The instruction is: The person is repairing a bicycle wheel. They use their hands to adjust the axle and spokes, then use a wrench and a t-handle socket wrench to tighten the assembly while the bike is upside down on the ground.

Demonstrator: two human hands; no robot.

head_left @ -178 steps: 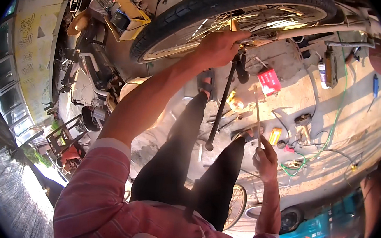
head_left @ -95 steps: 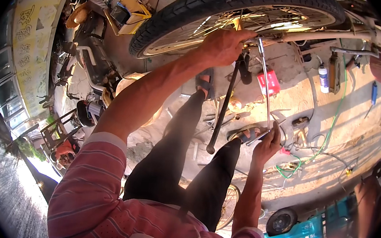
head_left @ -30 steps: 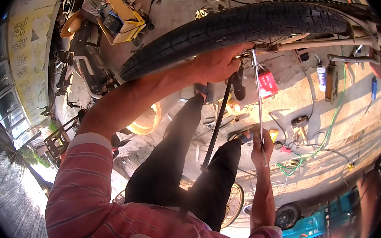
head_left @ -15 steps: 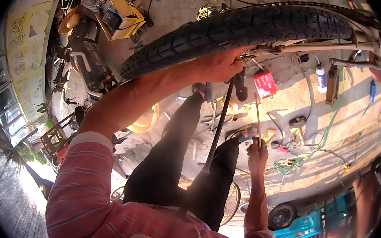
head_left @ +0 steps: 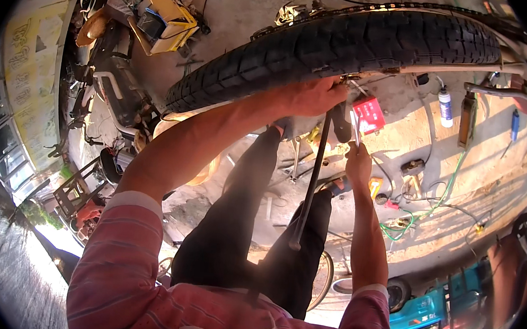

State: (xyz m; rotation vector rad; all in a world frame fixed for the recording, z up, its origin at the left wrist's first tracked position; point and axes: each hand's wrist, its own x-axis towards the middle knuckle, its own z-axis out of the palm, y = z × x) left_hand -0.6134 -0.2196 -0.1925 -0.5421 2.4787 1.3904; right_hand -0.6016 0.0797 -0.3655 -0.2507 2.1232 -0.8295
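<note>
Dusty concrete floor (head_left: 465, 157) in sunlight, looks like an outdoor bike repair spot, with tools and cables scattered all over it. Across the top runs a big black bicycle tyre (head_left: 349, 43), chunky block tread, matte rubber, with a thin metal stay running along just under it.

The left hand (head_left: 310, 96) is curled against the wheel right under the tread, fingers closed around something at the rim, though I can't tell exactly what it grips. A long dark metal rod (head_left: 311, 175), round and straight, hangs down from just beside that hand, between the person's knees in dark trousers.

The right hand (head_left: 359, 163) is lower, well apart from the left, fingers together, pinched on a thin silvery tool (head_left: 356, 125) that points up toward the wheel.

Packaging-wise: a small red box (head_left: 369, 114) lies flat on the floor just beside the tool's tip, a white bottle (head_left: 445, 106) with a dark cap sits further right, a yellow box-shaped case (head_left: 166, 18) sits upper left among clutter, and a green hose (head_left: 425, 210) loops over the floor.
</note>
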